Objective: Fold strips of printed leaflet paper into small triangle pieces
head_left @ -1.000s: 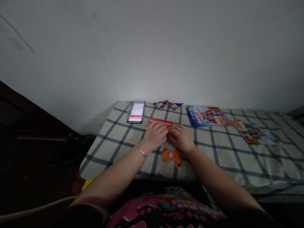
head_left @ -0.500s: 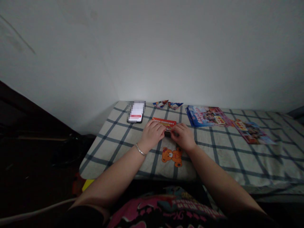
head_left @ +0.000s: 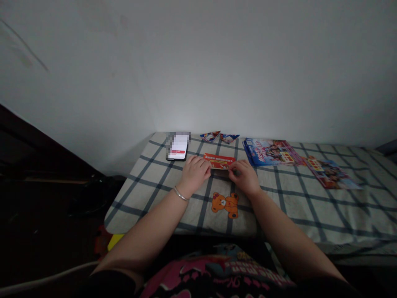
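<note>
Between my two hands is a red printed paper (head_left: 219,160) with white and yellow lettering and small pictures along its near edge. The fingers of my left hand (head_left: 195,171) are closed on its left side. My right hand (head_left: 244,176) pinches its near right corner, with thumb and fingertips together. The paper's side edges are partly covered by the fingers. A silver bangle circles my left wrist. Beyond the paper lie two small folded paper pieces (head_left: 229,138) with colourful print, close to the wall.
A phone (head_left: 179,147) with a lit screen lies at the back left. To the right are a stack of colourful leaflets (head_left: 269,152) and another leaflet (head_left: 333,173). A bear picture (head_left: 225,204) shows on the checked tablecloth (head_left: 288,198). The wall (head_left: 217,74) rises behind.
My hands have moved apart, the left slightly left and the right slightly right. More of the red paper's face shows, and it has shifted a little to the right.
</note>
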`<state>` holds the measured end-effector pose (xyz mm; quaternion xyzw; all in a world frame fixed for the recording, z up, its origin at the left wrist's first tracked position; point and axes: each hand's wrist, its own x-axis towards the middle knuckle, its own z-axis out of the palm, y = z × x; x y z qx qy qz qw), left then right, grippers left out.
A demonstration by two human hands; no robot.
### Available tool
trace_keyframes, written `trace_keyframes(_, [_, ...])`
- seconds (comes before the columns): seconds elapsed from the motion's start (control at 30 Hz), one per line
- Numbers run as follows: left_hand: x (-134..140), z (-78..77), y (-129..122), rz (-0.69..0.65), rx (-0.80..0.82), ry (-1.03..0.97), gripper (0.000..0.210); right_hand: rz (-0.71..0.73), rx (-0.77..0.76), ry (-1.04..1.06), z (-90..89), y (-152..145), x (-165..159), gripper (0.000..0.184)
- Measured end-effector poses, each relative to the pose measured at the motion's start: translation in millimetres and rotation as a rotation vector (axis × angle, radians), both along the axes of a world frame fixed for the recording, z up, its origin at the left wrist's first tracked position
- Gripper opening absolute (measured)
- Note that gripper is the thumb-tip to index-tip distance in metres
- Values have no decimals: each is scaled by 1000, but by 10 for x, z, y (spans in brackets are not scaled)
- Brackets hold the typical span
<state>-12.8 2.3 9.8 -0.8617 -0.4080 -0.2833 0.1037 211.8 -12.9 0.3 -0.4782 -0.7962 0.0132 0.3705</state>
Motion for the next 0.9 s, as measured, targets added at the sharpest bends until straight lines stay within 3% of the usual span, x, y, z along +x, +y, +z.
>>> trace_keyframes(0.9, [-173, 37, 47, 175, -52, -158, 7, -81, 19, 68, -32, 22, 136, 11])
